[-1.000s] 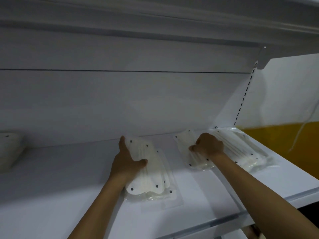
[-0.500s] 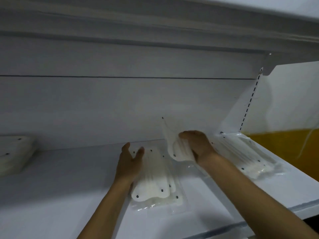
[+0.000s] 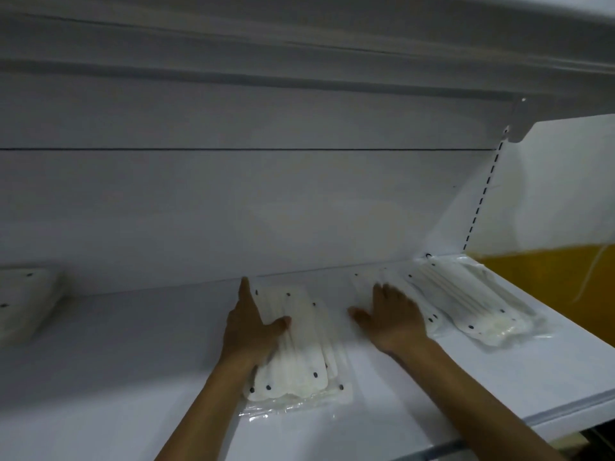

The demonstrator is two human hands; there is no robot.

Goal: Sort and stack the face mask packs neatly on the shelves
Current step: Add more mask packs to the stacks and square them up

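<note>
Clear plastic packs [image 3: 299,354] of masks

Half a second ago your right hand [image 3: 391,314] held a mask pack [image 3: 376,287] up on its edge. Now that pack lies flat on the shelf [image 3: 482,377] (your fingers are spread on it). Your left hand [image 3: 249,324] now presses its pack [image 3: 299,354] again.

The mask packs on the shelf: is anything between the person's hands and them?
Nothing visible. The left hand already rests on the middle pack, thumb laid across it. The right hand lies flat, fingers straight, on the blurred left part of the right packs. Only bare shelf separates the two groups.
</note>
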